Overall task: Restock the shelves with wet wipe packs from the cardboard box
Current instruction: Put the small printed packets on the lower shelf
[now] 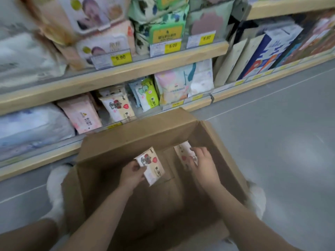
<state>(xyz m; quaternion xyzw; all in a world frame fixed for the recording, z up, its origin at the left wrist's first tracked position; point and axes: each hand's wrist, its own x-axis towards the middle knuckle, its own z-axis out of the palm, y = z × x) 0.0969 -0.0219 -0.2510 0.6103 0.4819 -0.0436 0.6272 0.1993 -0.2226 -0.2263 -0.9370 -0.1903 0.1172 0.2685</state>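
Flat glossy packs (151, 164) in corrugated box (126, 140)

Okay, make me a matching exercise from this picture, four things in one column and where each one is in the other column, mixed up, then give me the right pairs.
Things:
1. left hand
2. right hand
3. dinosaur pack
4. 9.90 tag

Places or states:
A. on the upper shelf edge
B. standing on the lower shelf
C. grips a bear pack mid-box
D. grips a pack by the box's right wall

Pairs: 1-C, 2-D, 3-B, 4-A
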